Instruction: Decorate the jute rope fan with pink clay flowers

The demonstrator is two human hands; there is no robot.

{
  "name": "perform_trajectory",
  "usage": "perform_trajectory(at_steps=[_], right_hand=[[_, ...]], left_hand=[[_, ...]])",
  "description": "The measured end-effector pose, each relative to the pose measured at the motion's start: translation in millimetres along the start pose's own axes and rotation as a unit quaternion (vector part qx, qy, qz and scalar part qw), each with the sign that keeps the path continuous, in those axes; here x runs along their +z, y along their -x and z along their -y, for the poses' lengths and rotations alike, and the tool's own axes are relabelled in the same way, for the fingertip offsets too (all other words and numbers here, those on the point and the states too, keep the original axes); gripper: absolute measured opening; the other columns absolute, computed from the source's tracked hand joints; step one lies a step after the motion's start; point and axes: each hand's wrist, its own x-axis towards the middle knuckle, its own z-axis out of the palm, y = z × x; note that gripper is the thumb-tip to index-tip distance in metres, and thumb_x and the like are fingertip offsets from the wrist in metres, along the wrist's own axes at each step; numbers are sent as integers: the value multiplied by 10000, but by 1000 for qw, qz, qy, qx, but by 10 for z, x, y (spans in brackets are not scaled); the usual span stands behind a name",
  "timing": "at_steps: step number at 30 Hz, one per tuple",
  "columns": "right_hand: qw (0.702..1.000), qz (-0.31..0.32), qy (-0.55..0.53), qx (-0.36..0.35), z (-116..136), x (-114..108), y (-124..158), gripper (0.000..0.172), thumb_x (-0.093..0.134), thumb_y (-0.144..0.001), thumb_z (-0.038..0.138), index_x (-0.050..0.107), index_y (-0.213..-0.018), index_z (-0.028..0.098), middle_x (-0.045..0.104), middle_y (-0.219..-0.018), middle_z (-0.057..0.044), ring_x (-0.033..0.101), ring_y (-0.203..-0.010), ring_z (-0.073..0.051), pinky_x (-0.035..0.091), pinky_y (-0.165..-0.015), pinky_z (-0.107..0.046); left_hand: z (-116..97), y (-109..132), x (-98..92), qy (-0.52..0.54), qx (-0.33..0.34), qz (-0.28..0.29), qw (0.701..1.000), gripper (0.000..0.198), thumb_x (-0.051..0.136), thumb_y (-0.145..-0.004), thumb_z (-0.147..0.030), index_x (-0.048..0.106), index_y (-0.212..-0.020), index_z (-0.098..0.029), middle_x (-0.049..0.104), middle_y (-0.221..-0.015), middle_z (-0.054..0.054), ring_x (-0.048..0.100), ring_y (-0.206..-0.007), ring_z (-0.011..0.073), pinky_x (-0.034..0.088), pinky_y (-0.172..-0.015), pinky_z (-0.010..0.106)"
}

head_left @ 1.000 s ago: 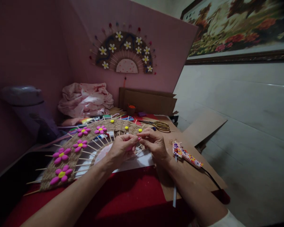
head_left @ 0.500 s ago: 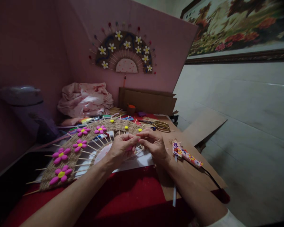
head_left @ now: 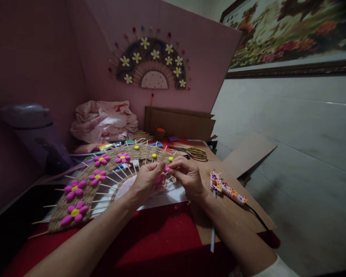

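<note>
My right hand (head_left: 187,177) pinches a small pink piece of clay (head_left: 167,169) between thumb and fingertips. Close beside it, my left hand (head_left: 148,179) is closed around a larger lump of pink clay (head_left: 157,179), partly hidden by the fingers. Both hands hover over the right part of a fan-shaped twine craft (head_left: 57,207) with thin sticks poking out. Pink clay flowers with yellow centres, such as the nearest flower (head_left: 74,212), sit on its left side. Lone yellow discs (head_left: 154,156) dot its top and right.
A flower-patterned glue gun (head_left: 226,190) with a glue stick lies on cardboard (head_left: 202,227) at right. Gold-handled scissors (head_left: 197,153) rest behind the hands. Bundled pink cloth (head_left: 103,121) is at back left; a finished fan (head_left: 154,63) hangs on the pink board above.
A small pink piece now shows between my right fingertips, apart from my left hand's fingers. The hands have barely moved otherwise.
</note>
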Motion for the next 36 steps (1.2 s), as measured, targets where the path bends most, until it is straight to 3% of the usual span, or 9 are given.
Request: perform_trajectory(at_steps=[7, 12, 17, 21, 24, 28, 32, 36], right_hand=[[1000, 14, 10, -6, -34, -14, 5, 123, 690, -763, 265, 690, -884, 240, 552, -825, -11, 527, -750, -133, 420, -589, -243], [999, -10, 6, -37, -37, -9, 3, 63, 696, -756, 228, 705, -814, 251, 545, -783, -1, 525, -767, -134, 431, -638, -255], [1000, 2, 5, -11, -40, -10, 5, 142, 689, -762, 256, 696, -904, 245, 560, -810, -8, 526, -715, -124, 417, -574, -243], [999, -25, -6, -32, -45, 3, 1, 47, 695, -753, 201, 691, -791, 229, 577, -755, 3, 535, -716, -124, 429, -616, -252], [998, -24, -5, -57, -50, 0, -2, 72, 697, -746, 180, 699, -784, 241, 576, -755, 5, 540, -739, -128, 432, -636, -255], [1000, -1, 5, -31, -45, -10, -1, 137, 690, -759, 206, 695, -887, 253, 571, -804, -1, 539, -734, -126, 425, -591, -245], [999, -26, 15, -41, -14, 4, -4, 34, 705, -746, 206, 686, -768, 224, 574, -746, 1, 536, -726, -134, 429, -624, -263], [997, -44, 35, -58, 18, 10, 5, 44, 690, -758, 184, 683, -774, 224, 571, -748, -1, 532, -737, -135, 427, -646, -269]], left_hand=[[-6, 5, 0, -12, 2, 6, 1000, 360, 770, -622, -410, 542, -591, -133, 466, -408, -54, 338, -329, 25, 291, -361, 163], [12, -6, -6, -10, 1, 15, 1000, 372, 742, -650, -444, 543, -582, -137, 466, -400, -48, 338, -323, 30, 302, -362, 172], [16, 2, -7, -12, 2, 11, 1000, 342, 762, -639, -391, 543, -578, -136, 473, -413, -49, 364, -336, 31, 306, -371, 169], [9, 0, -1, -1, 3, 19, 1000, 345, 752, -646, -419, 553, -605, -140, 477, -418, -50, 359, -329, 32, 283, -357, 164], [7, -6, -3, -5, 5, 26, 1000, 354, 739, -660, -427, 551, -585, -137, 469, -400, -47, 336, -317, 28, 265, -349, 166], [3, -6, -1, -8, 11, 15, 1000, 337, 768, -631, -394, 556, -588, -135, 483, -412, -45, 351, -330, 31, 280, -358, 166], [10, -1, 18, -1, 12, 2, 1000, 382, 766, -619, -441, 533, -586, -140, 469, -405, -53, 359, -329, 31, 272, -355, 158], [4, 13, 37, -14, -3, -34, 999, 378, 766, -615, -453, 555, -624, -139, 427, -377, -72, 349, -327, 27, 272, -357, 147]])
